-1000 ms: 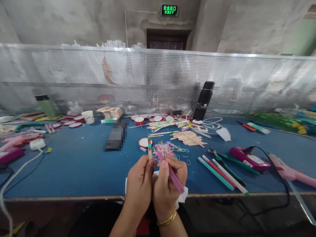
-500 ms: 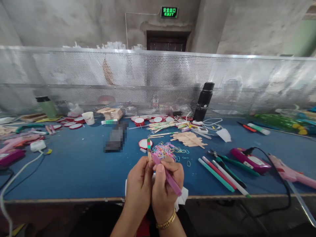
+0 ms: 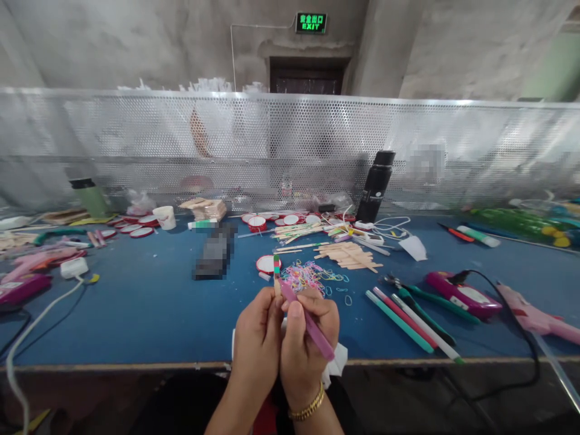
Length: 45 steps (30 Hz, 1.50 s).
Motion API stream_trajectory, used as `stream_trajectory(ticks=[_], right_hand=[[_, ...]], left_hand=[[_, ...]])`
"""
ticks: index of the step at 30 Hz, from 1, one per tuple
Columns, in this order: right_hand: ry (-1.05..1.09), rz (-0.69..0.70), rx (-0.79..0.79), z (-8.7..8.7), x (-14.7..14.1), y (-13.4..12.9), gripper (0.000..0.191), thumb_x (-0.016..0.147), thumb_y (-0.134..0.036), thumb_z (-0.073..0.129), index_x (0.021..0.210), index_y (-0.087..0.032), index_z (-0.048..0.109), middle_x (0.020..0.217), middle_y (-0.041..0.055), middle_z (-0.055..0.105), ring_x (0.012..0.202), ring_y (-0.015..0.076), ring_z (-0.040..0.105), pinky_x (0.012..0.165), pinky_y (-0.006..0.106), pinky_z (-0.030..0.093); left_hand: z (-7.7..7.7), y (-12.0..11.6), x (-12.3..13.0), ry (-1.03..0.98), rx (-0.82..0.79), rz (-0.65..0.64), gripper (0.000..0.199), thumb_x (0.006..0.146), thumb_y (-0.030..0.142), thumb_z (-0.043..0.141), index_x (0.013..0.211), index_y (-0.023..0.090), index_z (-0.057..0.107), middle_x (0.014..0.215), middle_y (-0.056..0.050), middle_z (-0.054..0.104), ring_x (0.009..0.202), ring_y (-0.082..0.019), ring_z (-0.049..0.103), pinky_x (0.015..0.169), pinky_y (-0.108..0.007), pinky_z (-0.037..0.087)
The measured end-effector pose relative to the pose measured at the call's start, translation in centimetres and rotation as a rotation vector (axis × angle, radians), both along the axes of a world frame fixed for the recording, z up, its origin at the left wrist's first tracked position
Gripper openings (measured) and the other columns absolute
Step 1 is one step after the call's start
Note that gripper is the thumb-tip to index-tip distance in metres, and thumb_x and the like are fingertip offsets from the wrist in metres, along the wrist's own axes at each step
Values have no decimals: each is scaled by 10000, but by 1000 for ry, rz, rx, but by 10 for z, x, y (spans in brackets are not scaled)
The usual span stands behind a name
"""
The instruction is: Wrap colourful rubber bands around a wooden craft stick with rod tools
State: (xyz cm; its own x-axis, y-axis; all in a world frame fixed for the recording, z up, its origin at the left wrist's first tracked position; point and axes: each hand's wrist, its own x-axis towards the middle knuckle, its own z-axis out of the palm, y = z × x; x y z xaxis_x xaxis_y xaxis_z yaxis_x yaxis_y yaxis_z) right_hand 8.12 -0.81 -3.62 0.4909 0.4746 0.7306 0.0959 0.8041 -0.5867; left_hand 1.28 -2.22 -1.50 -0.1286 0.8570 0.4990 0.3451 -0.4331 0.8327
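Two hands meet at the near table edge: the left hand (image 3: 257,338) pinches a striped craft stick (image 3: 276,273) upright, the right hand (image 3: 304,338) grips a pink marker (image 3: 308,320), tip touching the stick. A loose pinch could let the stick twist, smearing the colour bands. Against half a second ago, hardly any change; the marker tip sits about the same.

One sign (image 3: 310,23) can be read — a green lit panel on the concrete wall above the dark doorway, with a row of Chinese characters and the word "EXIT" beneath. The black flask (image 3: 375,186) carries a small pale mark — too small to read.
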Motion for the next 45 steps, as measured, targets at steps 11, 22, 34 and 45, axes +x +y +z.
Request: stream_trajectory(ticks=[11,22,34,45], right_hand=[[17,-70,14,0,0,0,29,1021,-211,566,1007,-233,580,884,14,625,818,166,646,757,369,573],[22,-10,-3,1,0,1,37,1023,-216,567,997,-236,584,876,16,636,821,172,646,750,366,565],[0,-37,-8,3,0,0,37,1025,-226,558,995,-236,576,873,13,627,798,165,648,731,362,581],[1,-11,-8,2,0,1,33,1019,-215,566,1002,-236,585,885,14,639,810,165,654,749,362,578]], left_hand=[[2,0,1,22,22,36,360,1022,423,506,744,206,580,671,26,579,602,-137,523,578,-235,405],[4,0,2,0,18,28,354,1012,430,511,743,210,579,660,27,580,591,-138,518,568,-229,410],[4,-1,1,6,-14,32,359,1004,452,514,740,214,568,663,22,593,599,-142,522,575,-237,400],[6,0,2,9,11,32,347,1006,430,511,761,207,612,671,20,624,596,-141,546,573,-231,428]])
